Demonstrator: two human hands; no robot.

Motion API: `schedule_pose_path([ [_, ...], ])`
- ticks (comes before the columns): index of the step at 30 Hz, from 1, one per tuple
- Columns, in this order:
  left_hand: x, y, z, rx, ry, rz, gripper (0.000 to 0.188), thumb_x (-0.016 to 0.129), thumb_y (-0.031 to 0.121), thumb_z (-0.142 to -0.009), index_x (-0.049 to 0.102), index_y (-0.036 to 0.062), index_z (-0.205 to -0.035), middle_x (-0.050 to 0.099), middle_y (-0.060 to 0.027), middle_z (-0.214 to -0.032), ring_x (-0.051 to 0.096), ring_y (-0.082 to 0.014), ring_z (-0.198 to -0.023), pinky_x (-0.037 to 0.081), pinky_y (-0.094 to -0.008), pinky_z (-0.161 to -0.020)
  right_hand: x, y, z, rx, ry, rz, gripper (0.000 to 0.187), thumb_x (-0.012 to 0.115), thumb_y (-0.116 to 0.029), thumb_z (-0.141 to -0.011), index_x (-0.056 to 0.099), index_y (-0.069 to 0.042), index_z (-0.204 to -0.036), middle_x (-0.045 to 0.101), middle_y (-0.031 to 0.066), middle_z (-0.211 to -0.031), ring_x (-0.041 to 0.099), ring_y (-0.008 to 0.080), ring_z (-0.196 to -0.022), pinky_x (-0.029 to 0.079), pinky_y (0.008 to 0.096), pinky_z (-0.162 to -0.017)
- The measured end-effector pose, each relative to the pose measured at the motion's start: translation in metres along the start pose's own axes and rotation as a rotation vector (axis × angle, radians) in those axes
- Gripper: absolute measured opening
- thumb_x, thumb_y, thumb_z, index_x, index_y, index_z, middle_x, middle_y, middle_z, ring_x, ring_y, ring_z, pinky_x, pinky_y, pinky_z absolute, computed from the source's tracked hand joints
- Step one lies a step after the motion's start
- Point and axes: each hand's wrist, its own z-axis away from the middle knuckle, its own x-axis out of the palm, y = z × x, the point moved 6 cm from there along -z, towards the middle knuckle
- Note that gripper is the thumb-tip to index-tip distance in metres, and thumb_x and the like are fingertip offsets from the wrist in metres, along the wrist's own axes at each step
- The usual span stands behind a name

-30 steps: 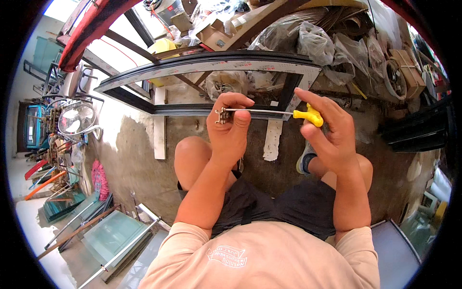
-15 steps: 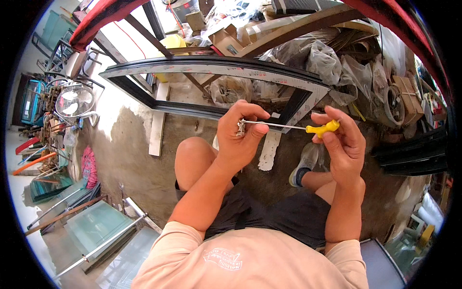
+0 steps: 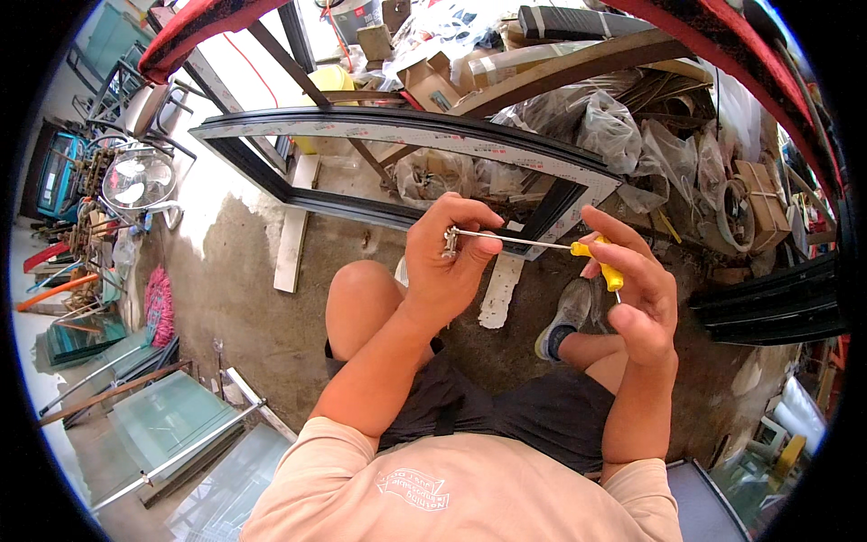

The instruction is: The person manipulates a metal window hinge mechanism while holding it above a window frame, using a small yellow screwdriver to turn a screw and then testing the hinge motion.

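Note:
My left hand (image 3: pixel 444 262) is closed, pinching a small silver metal piece (image 3: pixel 449 238) whose exact kind I cannot make out. A thin screwdriver shaft (image 3: pixel 515 238) runs from that piece across to my right hand (image 3: pixel 646 289). There my fingers curl over the yellow screwdriver handle (image 3: pixel 612 275), partly hiding it, while the thumb sits lower and a little apart. A short metal tip shows below the handle. Just beyond both hands lies a dark window frame (image 3: pixel 361 133) with printed protective film along its face.
White strips (image 3: pixel 291 244) lie under the frame on the wet-looking floor. Plastic bags (image 3: pixel 607 126) and cardboard heap up behind it. Dark profiles (image 3: pixel 768 303) are stacked at the right. Glass panes (image 3: pixel 172 420) lie at lower left, near a pink mop head (image 3: pixel 159 307) and a fan (image 3: pixel 138 181).
My right hand has shifted its grip: the fingers now lie over the handle, the thumb has dropped lower, and the handle's outer end points downward. The left hand is almost still.

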Motion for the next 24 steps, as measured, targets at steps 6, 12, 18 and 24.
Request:
schedule_pose_path([
  [6,-0.001,0.001,0.0,0.017,-0.007,-0.04,0.038,0.083,0.038,-0.093,0.069,0.0037,-0.101,0.055,-0.0004,-0.082,0.051,-0.0101,-0.072,0.04,-0.025,-0.065,-0.005,0.018,0.005,0.19,0.036,-0.036,0.05,0.058,-0.032,-0.105,0.064,0.001,-0.142,0.059,0.0247,-0.151,0.065,0.024,-0.123,0.053,0.0341,-0.096],
  [12,-0.001,0.005,-0.001,0.094,-0.009,-0.104,0.035,0.086,0.034,-0.089,0.069,0.0055,-0.099,0.057,-0.0022,-0.082,0.052,-0.0135,-0.071,0.041,-0.0282,-0.064,-0.003,0.022,0.005,0.363,0.113,-0.137,0.058,0.057,-0.027,-0.105,0.05,0.003,-0.154,0.067,0.0199,-0.14,0.07,0.0182,-0.107,0.055,0.0313,-0.091],
  [18,0.001,0.013,-0.003,0.177,-0.037,-0.208,0.032,0.087,0.032,-0.087,0.07,0.0064,-0.096,0.059,-0.003,-0.078,0.054,-0.0169,-0.07,0.042,-0.031,-0.062,-0.01,0.035,0.009,0.526,0.119,-0.173,0.066,0.063,-0.033,-0.1,0.051,0.006,-0.152,0.074,0.0222,-0.126,0.073,0.016,-0.093,0.056,0.0275,-0.082],
  [24,0.002,0.016,-0.004,0.182,-0.041,-0.2,0.03,0.087,0.03,-0.086,0.07,0.0067,-0.096,0.061,-0.0029,-0.079,0.055,-0.0171,-0.071,0.043,-0.0309,-0.061,-0.008,0.028,0.009,0.462,0.111,-0.176,0.047,0.063,-0.007,-0.103,0.055,0.002,-0.149,0.072,0.0141,-0.13,0.07,0.0152,-0.107,0.054,0.028,-0.093],
])
